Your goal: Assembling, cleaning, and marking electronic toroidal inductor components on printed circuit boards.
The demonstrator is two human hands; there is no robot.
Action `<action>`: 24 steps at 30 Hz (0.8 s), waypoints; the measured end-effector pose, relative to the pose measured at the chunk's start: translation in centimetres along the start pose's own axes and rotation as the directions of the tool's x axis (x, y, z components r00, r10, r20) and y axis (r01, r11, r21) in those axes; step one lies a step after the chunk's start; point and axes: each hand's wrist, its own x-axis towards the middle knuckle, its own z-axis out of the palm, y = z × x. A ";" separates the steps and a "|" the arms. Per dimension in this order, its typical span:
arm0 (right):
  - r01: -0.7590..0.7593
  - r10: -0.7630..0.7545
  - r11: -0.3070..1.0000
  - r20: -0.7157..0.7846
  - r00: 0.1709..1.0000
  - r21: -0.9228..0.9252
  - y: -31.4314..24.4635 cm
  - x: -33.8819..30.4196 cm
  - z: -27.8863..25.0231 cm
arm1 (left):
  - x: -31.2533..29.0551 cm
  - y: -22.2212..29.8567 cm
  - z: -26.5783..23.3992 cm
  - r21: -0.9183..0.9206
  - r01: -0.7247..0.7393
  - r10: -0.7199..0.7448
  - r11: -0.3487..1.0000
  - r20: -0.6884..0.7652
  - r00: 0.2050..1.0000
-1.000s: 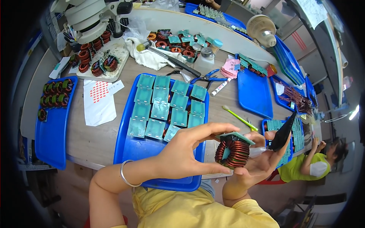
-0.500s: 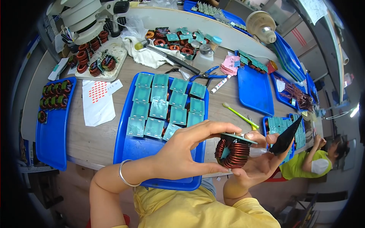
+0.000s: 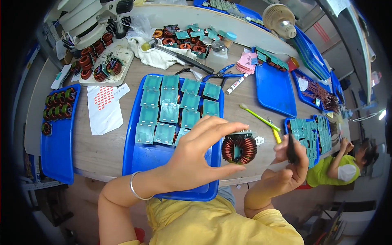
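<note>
Between the thumb and fingers of my left hand (image 3: 192, 153) is a copper-wound toroidal coil (image 3: 239, 148), its small green circuit board on top and the ring's face turned toward me. A small white label (image 3: 259, 140) shows at the coil's right edge; whether it is attached I cannot tell. My right hand (image 3: 283, 169), apart from the coil, is closed around a black pointed tool (image 3: 291, 151) whose exact kind is unclear. Under my left forearm lies a blue tray (image 3: 136, 157) with rows of green-board coils (image 3: 169, 112).
A green brush (image 3: 259, 116), a white marker (image 3: 237, 84) and blue-handled pliers (image 3: 222, 75) lie beyond my hands. Another blue tray (image 3: 275, 96) sits at right, a coil tray (image 3: 57, 153) at left. A microscope (image 3: 83, 20) stands back left. Another person (image 3: 332, 171) sits far right.
My right hand has drawn away from the coil, down and to the right, with the black tool turned narrower to view. The coil has turned in my left hand and shifted slightly left.
</note>
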 end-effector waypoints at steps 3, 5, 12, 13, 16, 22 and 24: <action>0.051 -0.049 0.998 0.043 0.998 -0.031 -0.2 0.3 -0.6 | 0.1 -0.2 0.4 0.107 -0.042 0.048 0.993 -0.055 0.997; 0.064 -0.054 0.996 0.141 0.989 -0.066 -0.4 0.2 -1.2 | 0.1 -0.3 0.3 0.165 -0.066 0.076 0.984 -0.052 0.996; 0.010 0.005 0.997 0.178 0.984 -0.083 -1.0 0.4 -1.5 | 0.1 -0.5 0.5 0.195 -0.118 0.129 0.974 -0.042 0.991; -0.035 0.043 0.998 0.169 0.985 -0.049 -1.1 0.5 -1.5 | 0.1 -0.5 0.5 0.192 -0.120 0.130 0.974 -0.040 0.991; 0.034 -0.026 0.999 0.196 0.980 -0.042 -0.8 0.8 -1.5 | 0.1 -0.5 0.5 0.197 -0.141 0.151 0.970 -0.038 0.988; 0.047 -0.018 0.993 0.252 0.967 -0.111 -1.3 1.0 -1.3 | 0.1 -0.6 0.5 0.261 -0.211 0.227 0.942 -0.033 0.973; 0.052 -0.020 0.992 0.254 0.967 -0.117 -1.3 1.1 -1.2 | 0.1 -0.6 0.5 0.277 -0.234 0.253 0.932 -0.035 0.967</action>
